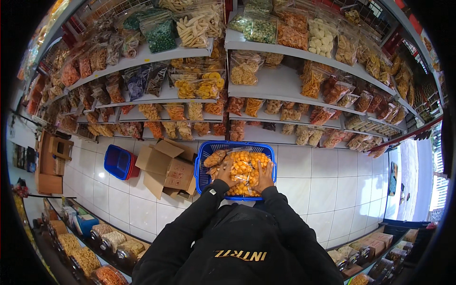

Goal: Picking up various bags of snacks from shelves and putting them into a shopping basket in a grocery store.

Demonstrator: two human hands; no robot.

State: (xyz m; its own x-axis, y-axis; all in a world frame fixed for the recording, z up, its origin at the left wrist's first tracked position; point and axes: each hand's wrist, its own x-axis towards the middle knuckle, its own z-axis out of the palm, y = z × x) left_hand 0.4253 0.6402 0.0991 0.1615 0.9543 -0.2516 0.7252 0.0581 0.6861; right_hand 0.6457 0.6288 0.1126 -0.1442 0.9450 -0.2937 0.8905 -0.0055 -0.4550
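A blue plastic basket stands on the floor in front of me, holding clear bags of snacks. The largest bag of round orange snacks fills most of it. My left hand grips this bag's left side, fingers stretched forward over the plastic. On its right side is my right hand, with the fingers along the edge and the thumb toward the middle. Another bag of browner snacks lies at the basket's far left corner. The undersides of the bags are hidden.
An open cardboard box sits left of the basket, beside stacked blue and red tubs. Shelves of bagged snacks rise ahead. Snack jars line the lower left; more jars and boxes stand lower right.
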